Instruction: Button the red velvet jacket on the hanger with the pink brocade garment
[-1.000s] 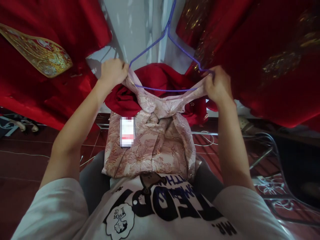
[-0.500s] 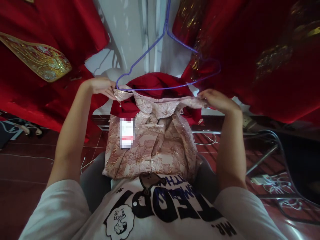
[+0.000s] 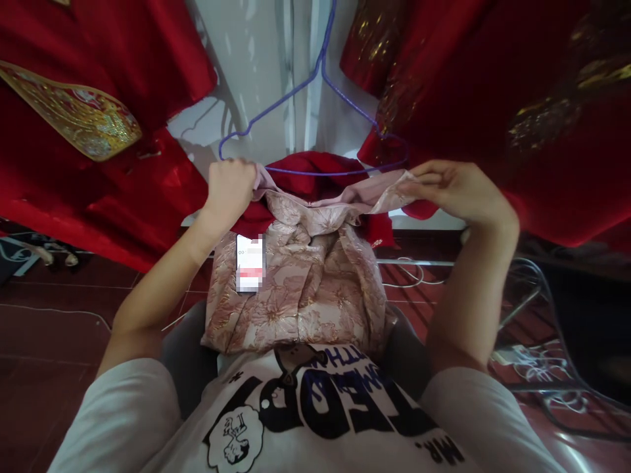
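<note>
A pink brocade garment with a floral weave lies over my lap, its upper edge lifted. My left hand is closed around the left end of that edge, close to the hanger's left corner. The right end is pinched between the thumb and fingers of my right hand, which holds it stretched outward. Just behind the edge hangs a purple wire hanger, its hook beyond the top of the view. Red cloth shows behind the hanger's bar. On the brocade rests a phone with a lit screen.
Red garments with gold embroidery hang at the left and right. A black chair with a metal frame stands at the right, with white cables on the tiled floor. Shoes are at the far left.
My left hand has moved inward and turned knuckles up; my right hand has moved outward and up, opening out the fabric's right end. The hanger has swung left and sits more squarely.
</note>
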### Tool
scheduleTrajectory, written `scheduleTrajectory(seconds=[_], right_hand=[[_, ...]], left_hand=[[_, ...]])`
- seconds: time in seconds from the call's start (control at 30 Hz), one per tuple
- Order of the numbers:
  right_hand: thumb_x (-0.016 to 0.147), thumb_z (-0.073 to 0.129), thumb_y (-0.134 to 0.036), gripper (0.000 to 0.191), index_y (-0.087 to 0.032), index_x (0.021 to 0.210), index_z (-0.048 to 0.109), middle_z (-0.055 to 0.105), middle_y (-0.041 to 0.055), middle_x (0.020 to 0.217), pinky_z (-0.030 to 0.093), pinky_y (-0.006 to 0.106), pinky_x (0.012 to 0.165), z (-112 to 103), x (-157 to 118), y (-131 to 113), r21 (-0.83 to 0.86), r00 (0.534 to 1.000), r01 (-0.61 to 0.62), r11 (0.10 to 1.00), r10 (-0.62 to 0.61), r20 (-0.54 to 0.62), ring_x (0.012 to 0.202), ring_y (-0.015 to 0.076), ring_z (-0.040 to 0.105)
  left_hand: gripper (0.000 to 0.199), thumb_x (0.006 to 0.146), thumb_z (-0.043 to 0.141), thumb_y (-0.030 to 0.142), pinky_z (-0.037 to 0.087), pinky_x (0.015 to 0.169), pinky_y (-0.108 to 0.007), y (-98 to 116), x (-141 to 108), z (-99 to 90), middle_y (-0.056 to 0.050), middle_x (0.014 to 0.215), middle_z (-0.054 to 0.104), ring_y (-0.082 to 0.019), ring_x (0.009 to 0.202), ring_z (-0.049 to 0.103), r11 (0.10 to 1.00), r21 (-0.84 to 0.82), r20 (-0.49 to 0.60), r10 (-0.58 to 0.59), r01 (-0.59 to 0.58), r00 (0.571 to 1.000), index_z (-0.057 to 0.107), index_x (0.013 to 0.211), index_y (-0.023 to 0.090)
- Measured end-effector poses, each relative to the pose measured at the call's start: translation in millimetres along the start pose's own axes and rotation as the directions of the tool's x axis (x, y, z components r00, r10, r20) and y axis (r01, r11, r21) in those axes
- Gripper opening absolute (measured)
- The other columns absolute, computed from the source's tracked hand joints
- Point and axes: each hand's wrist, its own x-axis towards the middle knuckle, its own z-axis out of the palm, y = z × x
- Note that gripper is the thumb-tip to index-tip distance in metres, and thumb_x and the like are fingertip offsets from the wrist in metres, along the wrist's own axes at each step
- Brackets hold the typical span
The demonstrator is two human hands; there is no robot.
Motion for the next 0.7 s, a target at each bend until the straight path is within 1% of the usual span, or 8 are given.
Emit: scheduleTrajectory(seconds=[0.03,0.1,0.17,0.23,0.33,0.43,0.53,0.7], right_hand=[[0.080,0.078,-0.006,0.016,-0.019,0.085,0.072,0.079,0.0061,0.085,0.058,0.031,0.083,0,-1,0,-0.031,1.000,0.020,0.999,-0.020,-0.023,0.080,0.0168,0.073],[0.080,0.079,-0.008,0.013,-0.020,0.083,0.075,0.079,0.0072,0.084,0.059,0.033,0.084,-1,-1,2,-0.122,0.995,0.040,0.992,-0.051,-0.089,0.080,0.0186,0.073],[0.080,0.080,-0.009,0.013,-0.021,0.084,0.075,0.080,0.0084,0.086,0.060,0.035,0.086,-5,2,6,-0.219,0.980,0.032,0.975,-0.074,-0.185,0.081,0.0204,0.074],[0.083,0.079,-0.010,0.012,-0.021,0.085,0.075,0.081,0.0107,0.091,0.059,0.035,0.088,-9,6,12,-0.293,0.961,0.008,0.956,-0.088,-0.262,0.084,0.0214,0.076],[0.087,0.075,-0.009,0.013,-0.021,0.085,0.073,0.081,0.0144,0.102,0.058,0.033,0.088,-15,12,20,-0.334,0.951,-0.039,0.942,-0.068,-0.303,0.089,0.0212,0.076],[0.088,0.074,-0.006,0.016,-0.021,0.083,0.071,0.081,0.0161,0.106,0.057,0.034,0.086,-18,15,23,-0.322,0.950,-0.089,0.943,-0.017,-0.312,0.087,0.0205,0.076],[0.088,0.073,-0.006,0.017,-0.021,0.081,0.071,0.081,0.0160,0.106,0.057,0.036,0.088,-18,15,24,-0.328,0.949,-0.108,0.938,-0.001,-0.316,0.086,0.0209,0.075],[0.089,0.072,-0.008,0.012,-0.017,0.094,0.079,0.081,0.0196,0.105,0.056,0.035,0.086,-17,19,31,-0.360,0.926,-0.080,0.930,-0.064,-0.372,0.089,0.0233,0.075]], left_hand=[[0.036,0.101,0.038,0.017,0.052,0.096,-0.056,9,3,-1.3,-0.025,0.117,0.071,-0.043,0.119,0.066,0.997,0.071,-0.046,0.011,-0.007,0.999,0.073,0.107,0.011],[0.040,0.102,0.035,0.013,0.051,0.103,-0.051,21,14,-0.8,-0.023,0.133,0.066,-0.040,0.130,0.060,0.986,0.125,-0.108,0.128,-0.115,0.986,0.070,0.120,0.013],[0.037,0.102,0.039,0.013,0.043,0.117,-0.051,25,26,7.4,-0.020,0.134,0.066,-0.037,0.133,0.058,0.965,0.054,-0.128,0.260,-0.255,0.957,0.069,0.124,0.013],[0.032,0.103,0.043,0.015,0.037,0.123,-0.051,21,36,23.5,-0.016,0.126,0.068,-0.034,0.129,0.061,0.938,-0.084,-0.139,0.323,-0.336,0.936,0.068,0.123,0.015],[0.027,0.105,0.045,0.019,0.043,0.119,-0.049,10,42,51.0,-0.015,0.131,0.065,-0.030,0.128,0.061,0.883,-0.249,-0.184,0.360,-0.398,0.915,0.067,0.120,0.019],[0.023,0.105,0.047,0.023,0.040,0.122,-0.052,1,42,66.6,-0.016,0.141,0.059,-0.031,0.135,0.056,0.855,-0.266,-0.234,0.390,-0.445,0.891,0.068,0.114,0.019],[0.022,0.102,0.052,0.024,0.032,0.126,-0.058,0,46,67.7,-0.015,0.144,0.057,-0.034,0.138,0.053,0.855,-0.273,-0.216,0.393,-0.442,0.894,0.070,0.113,0.021],[0.020,0.099,0.057,0.023,0.039,0.122,-0.049,0,57,63.7,-0.011,0.138,0.060,-0.029,0.136,0.053,0.809,-0.346,-0.134,0.458,-0.475,0.879,0.073,0.110,0.023]])
